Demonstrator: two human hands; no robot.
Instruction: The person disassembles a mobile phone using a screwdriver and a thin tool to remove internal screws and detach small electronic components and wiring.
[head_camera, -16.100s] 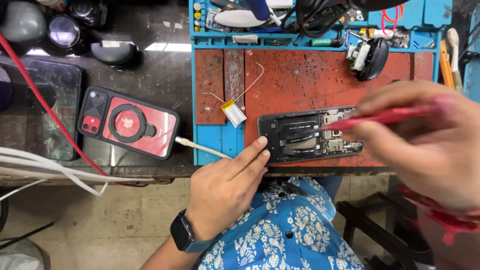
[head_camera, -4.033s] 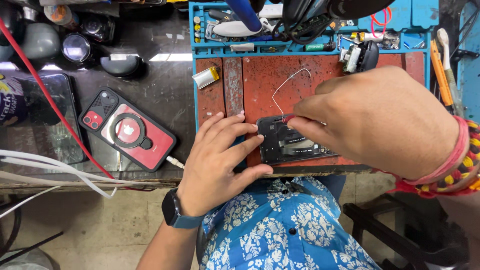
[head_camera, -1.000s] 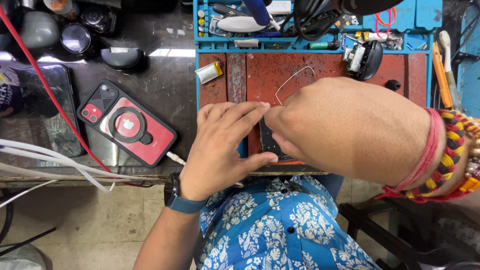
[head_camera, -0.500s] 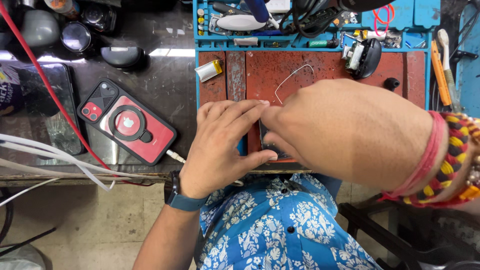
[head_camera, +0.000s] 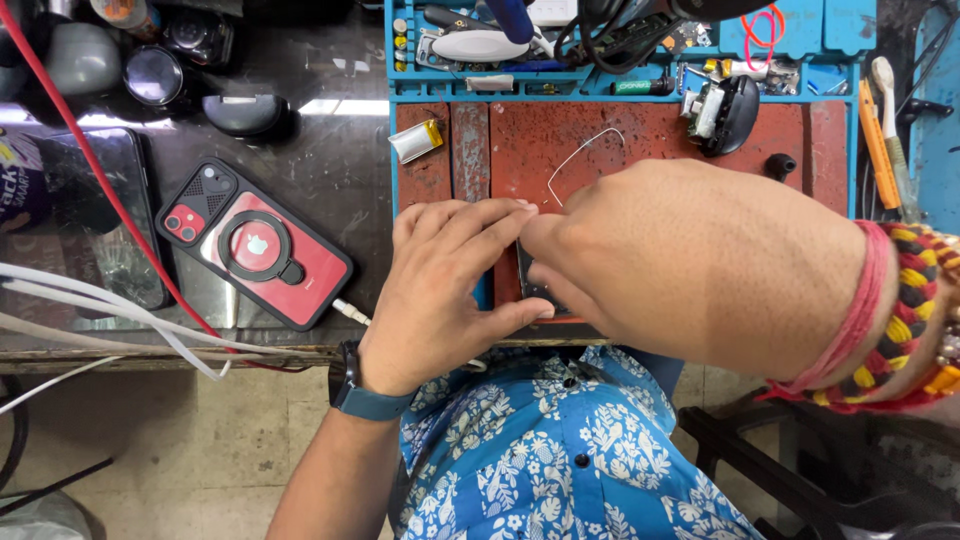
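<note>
A red-cased phone (head_camera: 255, 257) lies on the dark worktop (head_camera: 330, 150), well left of the repair mat (head_camera: 640, 140). The left hand (head_camera: 445, 285) lies flat, fingers together, touching the opened phone (head_camera: 530, 285) at the mat's near edge. The right hand (head_camera: 700, 265) curls over it, covering most; whether it pinches anything cannot be told.

The single head-worn view looks steeply down, close over the workbench edge (head_camera: 180, 352) and lap.
</note>
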